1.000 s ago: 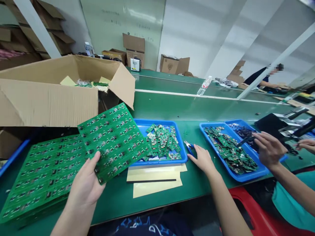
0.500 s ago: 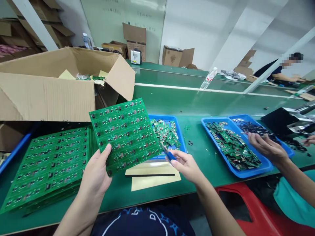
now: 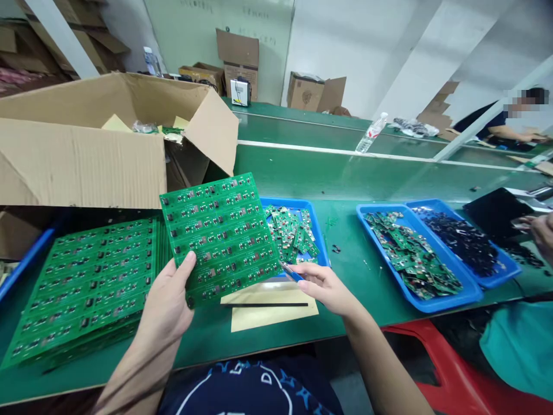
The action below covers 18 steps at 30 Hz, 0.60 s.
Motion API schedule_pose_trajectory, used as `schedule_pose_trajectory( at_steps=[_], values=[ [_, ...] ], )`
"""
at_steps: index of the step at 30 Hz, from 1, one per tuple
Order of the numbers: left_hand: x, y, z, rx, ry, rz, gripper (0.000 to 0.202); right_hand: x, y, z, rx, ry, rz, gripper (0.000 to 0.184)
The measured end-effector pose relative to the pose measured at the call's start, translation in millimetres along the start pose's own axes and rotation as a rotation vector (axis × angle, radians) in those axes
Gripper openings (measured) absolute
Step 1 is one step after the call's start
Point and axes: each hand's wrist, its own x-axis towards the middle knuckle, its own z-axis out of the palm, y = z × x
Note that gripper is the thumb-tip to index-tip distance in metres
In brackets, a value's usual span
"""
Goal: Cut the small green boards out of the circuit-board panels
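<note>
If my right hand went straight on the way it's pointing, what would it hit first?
Probably the edge of the green circuit board panel held in your left hand; the blue-handled snips in your right hand point at it, almost touching, though depth is hard to judge.

You can read almost nothing in this view. Handwritten lines on the whiteboard (image 3: pixel 220 23) are too small to read. On your navy shirt (image 3: pixel 246 392), the white print shows one shape resembling a D; the rest is unclear. Silkscreen markings on the green circuit-board panel (image 3: pixel 220 239) are too small to read. The round mark on the cardboard carton (image 3: pixel 307 98) cannot be identified.
</note>
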Motion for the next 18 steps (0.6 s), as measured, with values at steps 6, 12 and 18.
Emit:
schedule_pose_trajectory(
  at_steps=[6,12,18],
  values=[
    [2,-4,-2.9,0.091,-0.098,0.007,0.023,3,-3,1,0.011,-0.052,-0.019,0.036],
    [3,-5,1.2,0.12,-0.078,0.085,0.028,6,3,9,-0.083,0.067,-0.038,0.029],
    [-3,-11,3.1,0.411,-0.002,0.439,0.034,12,10,21,-0.405,0.27,-0.14,0.033]
  ],
)
